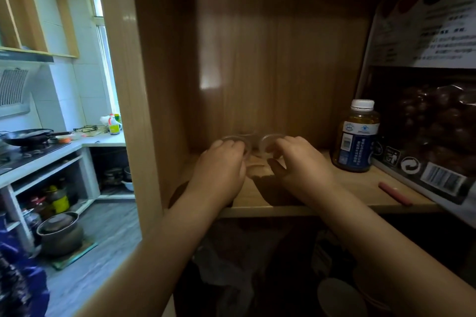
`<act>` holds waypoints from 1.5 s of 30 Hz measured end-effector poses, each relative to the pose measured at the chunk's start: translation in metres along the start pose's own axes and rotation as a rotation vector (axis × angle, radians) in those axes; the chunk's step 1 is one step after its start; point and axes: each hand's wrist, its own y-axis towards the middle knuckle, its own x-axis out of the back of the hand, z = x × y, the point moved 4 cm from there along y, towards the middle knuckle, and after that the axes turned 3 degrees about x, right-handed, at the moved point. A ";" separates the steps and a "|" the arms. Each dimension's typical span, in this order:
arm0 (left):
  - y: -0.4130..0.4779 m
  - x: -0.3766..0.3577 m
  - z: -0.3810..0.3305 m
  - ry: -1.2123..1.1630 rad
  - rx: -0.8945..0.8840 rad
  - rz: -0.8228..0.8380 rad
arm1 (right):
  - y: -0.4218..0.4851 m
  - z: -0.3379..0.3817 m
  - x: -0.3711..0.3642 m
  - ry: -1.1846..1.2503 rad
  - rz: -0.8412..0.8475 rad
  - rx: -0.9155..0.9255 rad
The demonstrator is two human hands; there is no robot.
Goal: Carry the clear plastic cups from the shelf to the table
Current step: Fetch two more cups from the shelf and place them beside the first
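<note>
Shelf [322,203] of pale wood is filling the centre of the frame, its dim brown back panel catching one patch of light. Both hands are reaching in at centre: the left hand [220,167] is curling around the left clear cup [238,142], the right hand [300,162] is pinching the right clear cup [269,145], both cups sitting on the board. An amber bottle [356,136] and a large bag [427,110] are standing at right. A kitchen counter [46,159] with a wok [28,136] is showing at left, under white tiles.
</note>
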 end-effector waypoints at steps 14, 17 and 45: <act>-0.045 0.047 -0.012 -0.028 -0.043 -0.089 | -0.044 0.040 0.039 0.030 -0.037 0.088; -0.059 0.059 -0.013 -0.051 -0.039 -0.103 | -0.055 0.053 0.045 0.049 -0.043 0.117; -0.364 0.312 0.186 0.204 0.570 -0.156 | -0.084 0.445 -0.050 0.661 0.113 0.525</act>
